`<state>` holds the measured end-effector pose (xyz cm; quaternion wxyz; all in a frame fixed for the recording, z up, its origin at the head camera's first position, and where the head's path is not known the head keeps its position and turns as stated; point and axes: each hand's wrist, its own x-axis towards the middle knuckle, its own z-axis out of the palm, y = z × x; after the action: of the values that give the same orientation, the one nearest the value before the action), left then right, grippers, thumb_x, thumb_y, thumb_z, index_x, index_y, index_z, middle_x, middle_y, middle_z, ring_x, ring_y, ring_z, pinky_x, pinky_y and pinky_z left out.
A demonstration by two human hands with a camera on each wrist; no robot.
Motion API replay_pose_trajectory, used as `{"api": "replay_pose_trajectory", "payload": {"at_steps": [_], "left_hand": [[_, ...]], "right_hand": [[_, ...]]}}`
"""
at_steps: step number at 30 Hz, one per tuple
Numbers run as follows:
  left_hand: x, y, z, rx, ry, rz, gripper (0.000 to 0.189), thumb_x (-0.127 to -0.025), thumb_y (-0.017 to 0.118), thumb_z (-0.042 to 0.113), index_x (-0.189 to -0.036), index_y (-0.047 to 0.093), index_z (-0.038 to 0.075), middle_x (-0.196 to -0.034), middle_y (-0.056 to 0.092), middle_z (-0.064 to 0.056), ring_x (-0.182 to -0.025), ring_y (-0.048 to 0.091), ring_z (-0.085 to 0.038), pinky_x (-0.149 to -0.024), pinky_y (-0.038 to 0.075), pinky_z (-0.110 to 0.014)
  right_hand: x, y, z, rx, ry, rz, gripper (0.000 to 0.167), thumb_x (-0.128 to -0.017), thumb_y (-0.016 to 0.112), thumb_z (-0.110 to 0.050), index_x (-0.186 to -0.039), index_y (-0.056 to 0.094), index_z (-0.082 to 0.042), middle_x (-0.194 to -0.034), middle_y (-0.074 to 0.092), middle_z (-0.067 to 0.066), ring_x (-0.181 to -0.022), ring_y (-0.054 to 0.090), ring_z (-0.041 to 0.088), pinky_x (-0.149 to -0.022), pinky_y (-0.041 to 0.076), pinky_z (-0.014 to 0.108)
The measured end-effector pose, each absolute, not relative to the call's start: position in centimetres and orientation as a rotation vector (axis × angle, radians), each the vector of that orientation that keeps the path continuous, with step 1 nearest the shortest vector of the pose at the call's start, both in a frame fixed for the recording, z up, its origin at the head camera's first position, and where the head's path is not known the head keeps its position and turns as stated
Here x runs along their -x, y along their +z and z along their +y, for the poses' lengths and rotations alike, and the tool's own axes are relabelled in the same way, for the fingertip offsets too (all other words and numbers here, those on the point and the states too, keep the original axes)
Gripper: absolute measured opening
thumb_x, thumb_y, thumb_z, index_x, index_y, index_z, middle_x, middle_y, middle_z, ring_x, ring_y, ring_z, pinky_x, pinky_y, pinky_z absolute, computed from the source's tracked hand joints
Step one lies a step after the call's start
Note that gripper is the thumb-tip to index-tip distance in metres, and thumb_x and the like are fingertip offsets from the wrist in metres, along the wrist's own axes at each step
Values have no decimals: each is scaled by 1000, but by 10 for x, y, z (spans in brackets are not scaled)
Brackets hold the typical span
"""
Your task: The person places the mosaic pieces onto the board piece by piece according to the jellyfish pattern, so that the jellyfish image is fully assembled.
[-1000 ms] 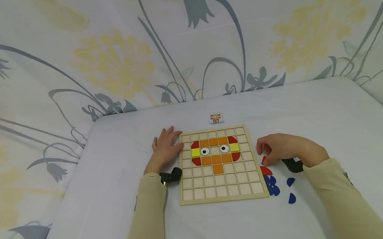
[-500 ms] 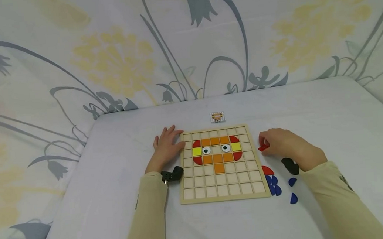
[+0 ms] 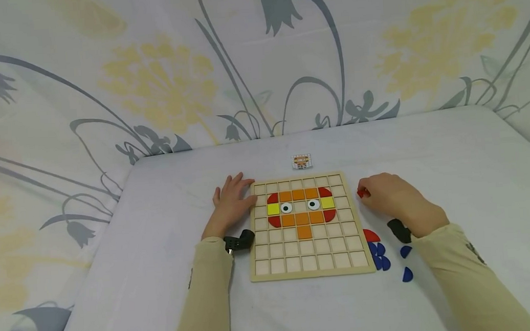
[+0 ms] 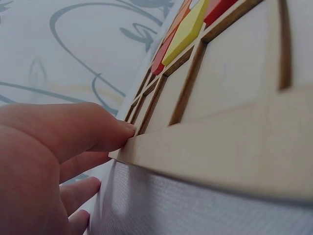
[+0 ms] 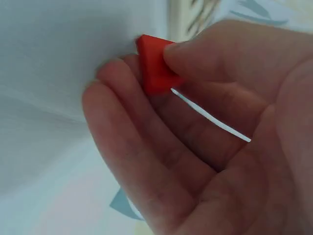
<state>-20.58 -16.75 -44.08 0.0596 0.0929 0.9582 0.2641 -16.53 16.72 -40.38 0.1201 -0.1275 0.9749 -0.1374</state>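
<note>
In the head view a square wooden grid board [image 3: 312,273] lies flat, with orange, yellow and red tiles and two eye tiles forming a face. My left hand [image 3: 231,204] rests at its left edge, fingers spread. The left wrist view has a fingertip [image 4: 124,134] right at the wooden rim. Off the board's right side, my right hand [image 3: 394,195] pinches a small red tile [image 5: 154,66] between thumb and fingers. Part of that tile is hidden by the thumb; straight edges and a corner show.
Beside the board's lower right edge lie a red half-round tile [image 3: 371,235] and several blue tiles [image 3: 376,256]. Two more blue tiles, one of them a lower piece [image 3: 407,274], lie farther right. A small picture card [image 3: 301,161] lies behind the board.
My right hand has picked the red tile up from beside the board and moved slightly away from me with it. My left hand stays at the board's edge.
</note>
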Motion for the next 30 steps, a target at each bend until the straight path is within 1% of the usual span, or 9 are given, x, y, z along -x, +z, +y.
{"api": "replay_pose_trajectory", "payload": {"at_steps": [5, 8, 12, 15, 20, 23, 26, 30], "left_hand": [[207, -441, -166, -279, 804, 2897, 45, -86, 51, 32, -129, 47, 19, -146, 20, -5, -135, 4, -26, -101, -4, -52], [208, -441, -166, -277, 808, 2896, 45, -86, 51, 32, -129, 47, 19, -146, 20, -5, -135, 4, -26, -101, -4, -52], [208, -442, -167, -266, 791, 2904, 45, -86, 51, 32, -129, 47, 20, -146, 21, -5, -135, 5, -25, -101, -3, -52], [208, -442, -168, -259, 776, 2908, 44, -86, 51, 33, -129, 47, 20, -146, 21, -4, -135, 5, -25, -101, -3, -52], [208, -441, -167, -269, 775, 2906, 44, -86, 50, 33, -129, 47, 20, -146, 21, -5, -135, 5, -26, -101, -3, -52], [208, -441, -168, -273, 781, 2903, 45, -86, 50, 32, -129, 47, 20, -146, 21, -5, -135, 5, -26, -101, -3, -52], [208, -441, -167, -272, 777, 2903, 45, -86, 50, 32, -129, 47, 20, -146, 21, -5, -135, 5, -26, -101, -3, -52], [208, -440, -167, -268, 767, 2903, 45, -86, 50, 32, -129, 47, 19, -146, 20, -5, -135, 5, -26, -101, -3, -53]], "right_hand": [[166, -403, 169, 463, -572, 2858, 18, -84, 58, -13, -99, 64, -6, -82, 62, 3, -71, 51, 18, -68, 46, 36], [166, -402, 164, 501, -715, 2796, 17, -85, 56, -15, -100, 62, -9, -81, 62, -1, -72, 53, 16, -67, 46, 34], [164, -402, 153, 538, -845, 2710, 14, -87, 56, -20, -98, 62, -14, -85, 62, -3, -79, 54, 15, -74, 46, 35], [161, -403, 141, 550, -904, 2634, 15, -87, 56, -24, -98, 62, -16, -89, 61, -3, -80, 53, 16, -74, 45, 33], [156, -404, 126, 570, -907, 2560, 12, -86, 58, -22, -96, 64, -19, -91, 59, -4, -81, 50, 17, -72, 42, 31], [154, -407, 119, 614, -871, 2564, 11, -85, 59, -20, -94, 65, -20, -87, 60, -6, -80, 49, 15, -72, 41, 31], [153, -411, 115, 654, -838, 2573, 10, -84, 60, -18, -93, 65, -19, -81, 59, -8, -75, 49, 13, -69, 41, 29], [150, -411, 111, 687, -808, 2592, 9, -84, 61, -18, -92, 65, -18, -82, 59, -8, -74, 49, 14, -69, 41, 29]]}}
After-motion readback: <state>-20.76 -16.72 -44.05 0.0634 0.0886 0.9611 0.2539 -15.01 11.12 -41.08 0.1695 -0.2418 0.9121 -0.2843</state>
